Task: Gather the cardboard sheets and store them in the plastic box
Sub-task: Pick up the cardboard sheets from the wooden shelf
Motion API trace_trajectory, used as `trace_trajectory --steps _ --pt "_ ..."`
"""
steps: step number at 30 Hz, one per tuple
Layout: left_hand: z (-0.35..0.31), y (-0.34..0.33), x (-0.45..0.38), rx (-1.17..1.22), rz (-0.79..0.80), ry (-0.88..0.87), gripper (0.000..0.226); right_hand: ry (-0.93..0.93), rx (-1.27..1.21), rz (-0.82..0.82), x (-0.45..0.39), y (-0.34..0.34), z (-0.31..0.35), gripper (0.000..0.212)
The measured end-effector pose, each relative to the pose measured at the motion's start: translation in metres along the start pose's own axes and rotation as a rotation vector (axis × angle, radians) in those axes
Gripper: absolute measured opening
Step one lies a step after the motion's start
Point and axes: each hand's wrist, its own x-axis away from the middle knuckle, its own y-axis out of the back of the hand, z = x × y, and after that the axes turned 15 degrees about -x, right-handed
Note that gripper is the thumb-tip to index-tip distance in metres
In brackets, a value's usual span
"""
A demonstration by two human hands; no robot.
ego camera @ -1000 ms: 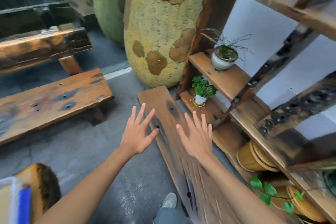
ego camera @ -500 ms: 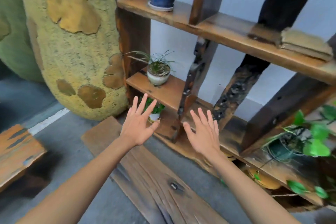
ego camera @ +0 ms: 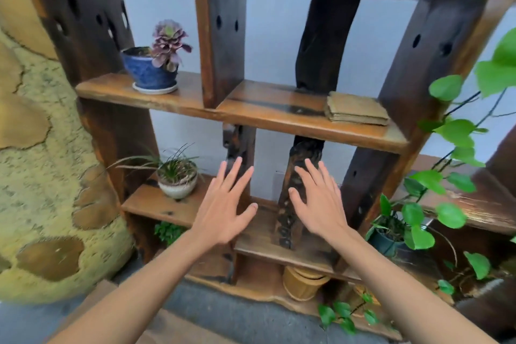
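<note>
A small stack of tan cardboard sheets (ego camera: 356, 108) lies flat on the right end of a dark wooden shelf (ego camera: 268, 117), at about chest height. My left hand (ego camera: 226, 207) and my right hand (ego camera: 318, 201) are both raised in front of the shelf unit, below the stack, fingers spread and holding nothing. The right hand is the nearer one to the sheets, well under them. No plastic box is in view.
A blue pot with a purple succulent (ego camera: 152, 70) stands on the same shelf at the left. A white pot with grass (ego camera: 177, 179) sits one shelf lower. Green vine leaves (ego camera: 452, 131) hang at the right. A yellow textured pillar (ego camera: 42, 162) stands left. Yellow tubs (ego camera: 304, 283) sit on the bottom shelf.
My view has swung up and right from the floor and benches to face the shelf unit, bringing the cardboard stack into view. Both hands stay open and empty.
</note>
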Motion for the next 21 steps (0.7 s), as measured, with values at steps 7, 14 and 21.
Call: trace_trajectory --steps 7,14,21 --pt "0.0 0.03 -0.109 0.028 -0.105 -0.149 0.076 0.091 0.001 -0.108 -0.061 0.039 0.015 0.045" --pt "-0.006 0.053 -0.194 0.07 -0.137 -0.204 0.079 0.038 -0.007 -0.213 -0.098 0.088 0.011 0.038" --pt "-0.023 0.06 -0.248 0.217 0.019 -0.178 0.086 -0.208 -0.121 -0.291 -0.14 0.144 -0.016 0.041"
